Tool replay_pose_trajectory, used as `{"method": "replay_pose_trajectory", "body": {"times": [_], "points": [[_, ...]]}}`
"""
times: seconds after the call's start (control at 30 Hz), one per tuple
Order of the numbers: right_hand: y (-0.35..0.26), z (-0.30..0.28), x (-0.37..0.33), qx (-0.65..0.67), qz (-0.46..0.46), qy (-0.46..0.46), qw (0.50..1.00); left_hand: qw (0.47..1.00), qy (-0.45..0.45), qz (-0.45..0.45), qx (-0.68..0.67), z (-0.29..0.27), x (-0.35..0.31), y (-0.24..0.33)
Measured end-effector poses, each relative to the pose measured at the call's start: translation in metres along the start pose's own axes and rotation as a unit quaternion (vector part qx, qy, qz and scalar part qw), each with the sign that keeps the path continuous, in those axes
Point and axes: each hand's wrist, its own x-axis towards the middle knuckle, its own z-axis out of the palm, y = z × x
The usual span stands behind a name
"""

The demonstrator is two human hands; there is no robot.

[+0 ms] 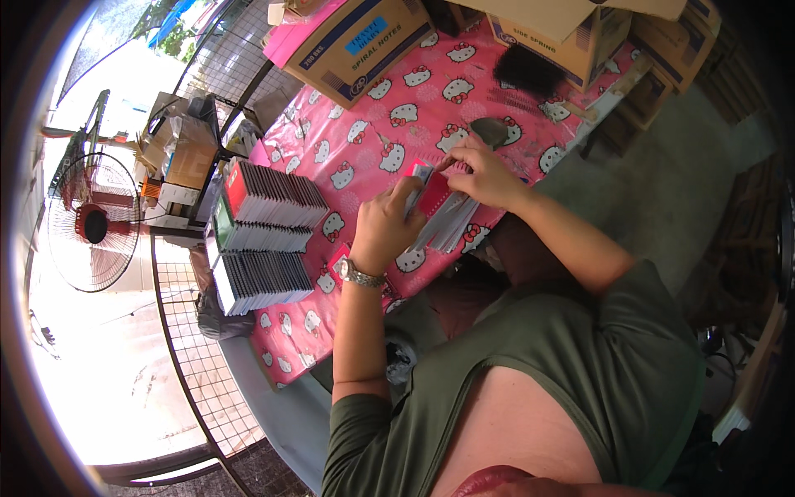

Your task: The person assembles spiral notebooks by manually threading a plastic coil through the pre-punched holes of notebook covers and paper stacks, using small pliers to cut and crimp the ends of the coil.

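"Left grip (387, 224) first: is it holding anything?"

"Yes, it is closed on a slim red-covered notebook with white page edges (434, 195)."

"And the other one?"

"Right grip (484, 176) has its fingers bent at the notebook's upper end; whether they pinch it, I cannot tell."

"Where is that notebook, then?"

"Well to the right of the block of spiral-bound notebooks with red, green and dark covers (265, 238), above a worktop (426, 103) dressed in glossy pink sheeting printed with white cat faces."

"How is the block laid?"

"Three rows side by side, the red one uppermost in the view, the green one in the middle, the dark one lowest."

"What is beyond the block?"

"Up and to its right, a brown cardboard carton with dark blue bands (356, 54). Much farther to its right, a brown carton with open flaps (542, 45) and a bristly black heap (530, 70). Also right of the block, a dark grey oval object (489, 131), too small to name."

"And left of it?"

"A round wire-caged fan with a red and black hub (93, 224), off the worktop."
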Motion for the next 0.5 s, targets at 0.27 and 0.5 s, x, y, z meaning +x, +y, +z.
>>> {"method": "replay_pose_trajectory", "body": {"times": [0.27, 0.5], "points": [[-0.027, -0.019, 0.025, 0.120, 0.100, -0.137, 0.978, 0.998, -0.015, -0.030, 0.059, 0.009, -0.003, 0.019], [-0.007, -0.044, 0.011, 0.185, 0.118, -0.029, 0.975, 0.996, 0.001, 0.054, 0.078, 0.008, -0.007, 0.021]]}}
